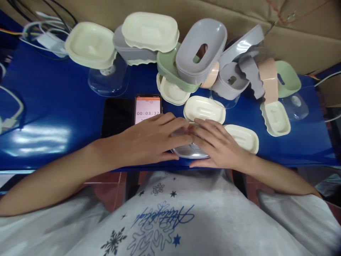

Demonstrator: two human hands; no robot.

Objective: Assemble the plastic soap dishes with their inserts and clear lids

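A clear plastic soap-dish cover point(190, 152) lies close to the table's front edge, largely hidden under my two hands. My left hand point(166, 137) reaches over it from the left, fingers stretched across the top and thumb at its near left side. From the right comes my right hand point(215, 144), its fingers spread over the cover and its thumb stretched out along the near side. The fingertips of both hands meet or overlap above the cover. Just beyond the fingers sits a cream oval tray point(205, 109). Another cream tray point(243, 138) is partly behind my right hand.
A phone showing a timer point(147, 108) lies beside a dark phone-like slab point(117, 117). Grey dishes point(213, 39), a green dish point(170, 65) and cream dishes point(90, 44) crowd the back. Clear covers point(109, 80) lie among them. White cables point(50, 39) fill the back left corner.
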